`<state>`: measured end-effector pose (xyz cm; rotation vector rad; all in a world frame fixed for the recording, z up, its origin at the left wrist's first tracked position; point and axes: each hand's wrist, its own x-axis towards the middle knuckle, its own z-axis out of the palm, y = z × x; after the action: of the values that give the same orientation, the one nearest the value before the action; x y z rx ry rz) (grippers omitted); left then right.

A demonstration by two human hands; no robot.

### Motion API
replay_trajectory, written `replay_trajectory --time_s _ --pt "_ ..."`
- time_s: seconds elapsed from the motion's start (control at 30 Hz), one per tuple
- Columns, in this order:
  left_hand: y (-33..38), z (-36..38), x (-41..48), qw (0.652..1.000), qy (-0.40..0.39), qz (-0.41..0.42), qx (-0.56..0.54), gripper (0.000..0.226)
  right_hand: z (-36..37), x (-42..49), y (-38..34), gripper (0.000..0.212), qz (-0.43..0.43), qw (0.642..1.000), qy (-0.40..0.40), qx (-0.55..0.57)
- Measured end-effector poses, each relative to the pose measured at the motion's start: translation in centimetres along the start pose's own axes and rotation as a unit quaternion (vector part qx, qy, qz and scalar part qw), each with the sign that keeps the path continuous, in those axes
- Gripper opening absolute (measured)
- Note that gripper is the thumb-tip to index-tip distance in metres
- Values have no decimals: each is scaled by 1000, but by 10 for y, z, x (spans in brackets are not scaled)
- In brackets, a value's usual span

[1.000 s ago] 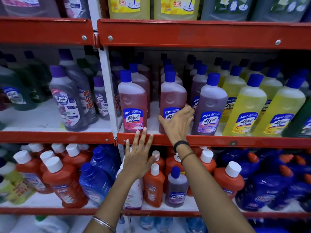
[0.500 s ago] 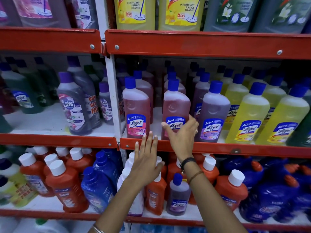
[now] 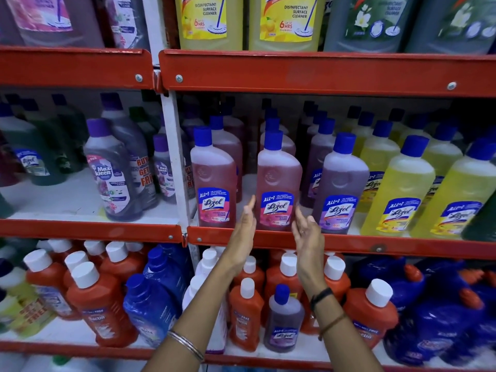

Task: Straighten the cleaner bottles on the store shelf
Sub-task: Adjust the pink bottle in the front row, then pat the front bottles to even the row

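Note:
A pink Lizol bottle (image 3: 277, 181) with a blue cap stands upright at the front of the middle shelf, label facing me. My left hand (image 3: 245, 226) is at its lower left and my right hand (image 3: 307, 232) at its lower right, both with fingers straight and palms turned toward the bottle. Neither hand grips it; small gaps show beside the label. A second pink Lizol bottle (image 3: 213, 181) stands upright just to the left, and a purple Lizol bottle (image 3: 341, 186) to the right.
Yellow Lizol bottles (image 3: 402, 189) fill the right of the middle shelf, whose red front rail (image 3: 375, 244) runs under my hands. A white upright post (image 3: 174, 162) divides the bays. Max Kleen bottles (image 3: 112, 173) stand left. Orange and blue bottles crowd the shelf below.
My right hand has let go of the pink bottle and dropped to its right side. My left hand rose from the lower shelf to the bottle's left side. The camera moved closer.

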<state>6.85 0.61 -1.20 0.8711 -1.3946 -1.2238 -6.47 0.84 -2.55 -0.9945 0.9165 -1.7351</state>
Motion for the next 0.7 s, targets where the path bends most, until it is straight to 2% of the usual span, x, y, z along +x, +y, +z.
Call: replay_trajectory --time_s 0.3,0.4,0.57,0.63,0.7 --pt "-3 2 4 999 23 17 -38 69 -1 -1 -5 38 -3 1000 -15 -15" --pt "-11 12 2 993 99 50 -32 58 -9 -6 -12 40 -43 999 -3 -24" --pt "-21 41 -5 953 288 93 -24 25 -48 -9 -33 40 -211 963 166 37" --pt "-22 55 -7 934 334 126 -17 25 -66 -1 -41 47 -214 960 176 36" --pt "-22 73 -7 939 306 155 -6 36 -78 8 -44 52 -178 974 138 9"
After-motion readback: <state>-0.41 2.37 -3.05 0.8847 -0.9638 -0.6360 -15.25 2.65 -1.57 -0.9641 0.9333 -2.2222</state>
